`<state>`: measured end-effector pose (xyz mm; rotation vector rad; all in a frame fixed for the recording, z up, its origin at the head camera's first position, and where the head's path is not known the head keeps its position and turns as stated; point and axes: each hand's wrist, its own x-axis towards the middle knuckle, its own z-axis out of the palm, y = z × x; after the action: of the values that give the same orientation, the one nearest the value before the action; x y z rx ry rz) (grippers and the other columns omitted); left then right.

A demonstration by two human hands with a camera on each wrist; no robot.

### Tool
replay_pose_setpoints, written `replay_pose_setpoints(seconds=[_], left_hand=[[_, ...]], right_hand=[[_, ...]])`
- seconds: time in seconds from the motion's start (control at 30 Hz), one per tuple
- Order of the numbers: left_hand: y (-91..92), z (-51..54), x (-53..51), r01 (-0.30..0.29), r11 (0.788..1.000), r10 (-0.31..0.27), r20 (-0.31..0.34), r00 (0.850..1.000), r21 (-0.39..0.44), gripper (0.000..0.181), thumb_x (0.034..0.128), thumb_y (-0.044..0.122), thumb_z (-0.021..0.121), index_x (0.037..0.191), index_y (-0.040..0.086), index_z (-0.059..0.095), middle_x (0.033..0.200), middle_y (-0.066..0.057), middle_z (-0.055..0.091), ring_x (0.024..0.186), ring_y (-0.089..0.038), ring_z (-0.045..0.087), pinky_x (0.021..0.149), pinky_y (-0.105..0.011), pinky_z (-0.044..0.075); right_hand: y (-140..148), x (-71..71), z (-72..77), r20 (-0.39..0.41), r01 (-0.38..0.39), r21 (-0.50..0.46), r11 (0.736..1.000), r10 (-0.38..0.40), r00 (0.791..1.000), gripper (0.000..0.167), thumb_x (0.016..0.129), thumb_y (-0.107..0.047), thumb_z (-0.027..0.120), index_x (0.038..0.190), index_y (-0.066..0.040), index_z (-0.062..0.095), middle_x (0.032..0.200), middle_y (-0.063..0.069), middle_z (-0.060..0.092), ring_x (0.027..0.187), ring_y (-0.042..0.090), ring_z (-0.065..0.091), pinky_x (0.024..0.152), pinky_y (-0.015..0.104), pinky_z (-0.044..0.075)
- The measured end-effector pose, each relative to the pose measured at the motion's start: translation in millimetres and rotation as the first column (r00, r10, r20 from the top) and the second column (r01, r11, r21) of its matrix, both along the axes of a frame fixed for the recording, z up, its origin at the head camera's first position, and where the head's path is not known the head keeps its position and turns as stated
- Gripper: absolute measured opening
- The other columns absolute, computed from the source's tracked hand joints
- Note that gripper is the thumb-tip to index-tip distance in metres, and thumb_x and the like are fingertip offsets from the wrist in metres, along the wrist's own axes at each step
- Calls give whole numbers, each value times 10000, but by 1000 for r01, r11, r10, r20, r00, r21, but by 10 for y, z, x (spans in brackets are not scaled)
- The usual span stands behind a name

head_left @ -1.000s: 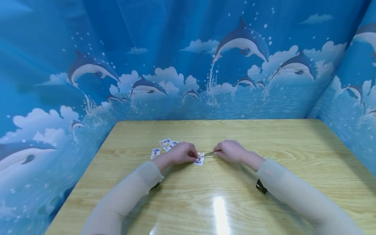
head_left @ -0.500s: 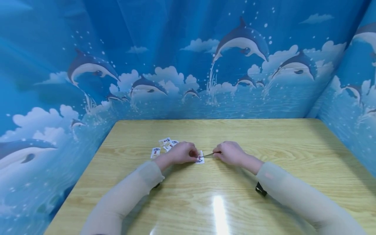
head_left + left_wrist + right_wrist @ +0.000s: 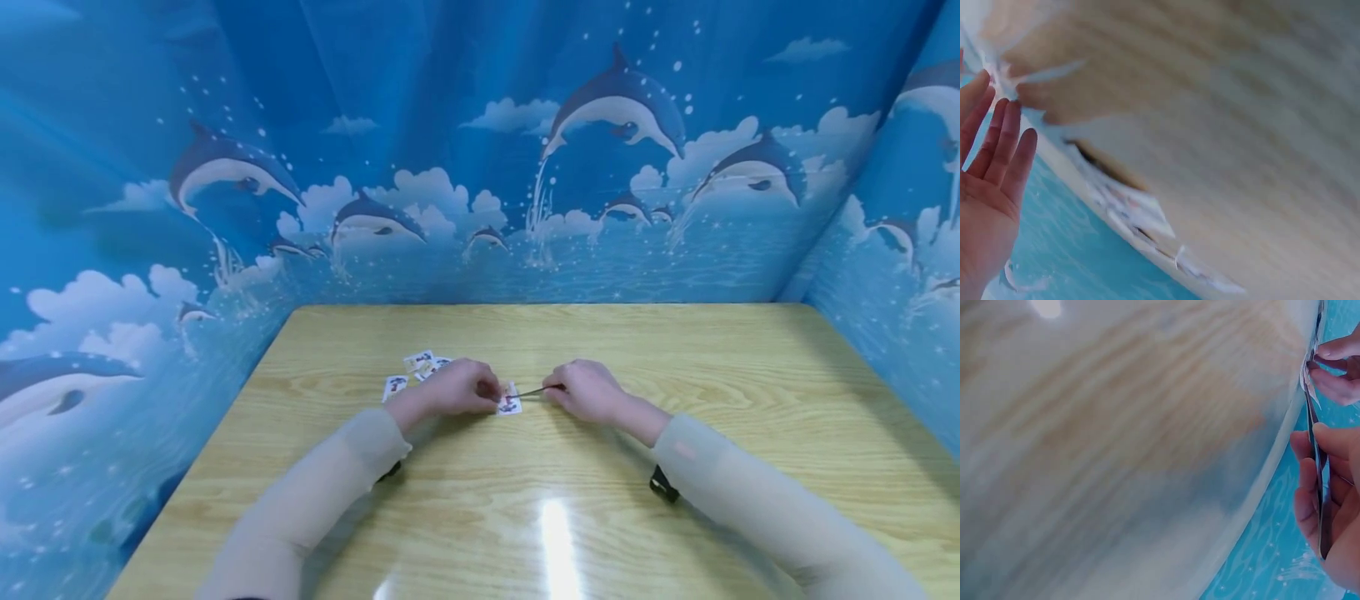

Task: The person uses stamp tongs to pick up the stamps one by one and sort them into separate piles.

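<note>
My left hand [image 3: 463, 387] pinches the left edge of a small white picture card [image 3: 510, 407], printed with little coloured figures, at mid-table. Its thumb and fingertips also show by the card in the right wrist view; in the left wrist view its fingers [image 3: 1017, 165] are fairly straight. To the right, my right hand [image 3: 588, 390] grips slim metal tweezers [image 3: 1321, 494] between thumb and fingers. The tweezers point left, and their tips reach over the card. Whether the tips have hold of anything is too small to tell.
Several similar picture cards [image 3: 395, 387] lie loosely on the wooden table [image 3: 480, 508], left of and behind my left hand. A blue dolphin-print curtain [image 3: 420, 275] stands along the table's back and sides.
The card has turned slightly and shifted a little away from me under the tweezers' tips. Both hands keep almost the same place and hold.
</note>
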<state>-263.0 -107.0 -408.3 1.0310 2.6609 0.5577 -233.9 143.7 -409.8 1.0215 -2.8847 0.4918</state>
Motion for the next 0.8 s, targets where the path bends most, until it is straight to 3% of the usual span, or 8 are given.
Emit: replay_pose_setpoints(seconds=[0.17,0.43,0.67,0.8], left_hand=[[-219,105,1,-11,998,11,3,1000,68,120,871,167,740,983,123,732,933,47,649,869,-120,611,795,-287,493],[-677,177,47,-100,991,101,-14,995,84,131,880,162,732,999,107,742,903,52,637,854,-130,598,768,-341,497],[-902,135,98,-120,991,122,-26,992,53,99,844,143,764,938,117,746,880,48,637,802,-125,592,730,-324,493],[-960,68,93,-95,995,97,-67,993,36,88,826,162,779,905,132,753,815,63,598,735,-95,544,678,-289,460]], right_hand=[[66,-17,37,4,16,-39,999,-16,1000,163,919,-140,673,1029,-44,744,975,75,726,890,250,685,788,430,533],[221,-42,175,28,60,-64,996,-58,998,182,937,-151,653,1057,-49,744,988,79,723,784,174,662,677,377,511],[367,-127,259,53,118,-74,990,-115,992,202,939,-148,646,1073,-24,733,983,114,717,553,92,491,536,300,384],[459,-216,254,79,158,-88,983,-151,985,220,948,-149,637,1096,-11,722,954,105,718,560,77,518,518,293,380]])
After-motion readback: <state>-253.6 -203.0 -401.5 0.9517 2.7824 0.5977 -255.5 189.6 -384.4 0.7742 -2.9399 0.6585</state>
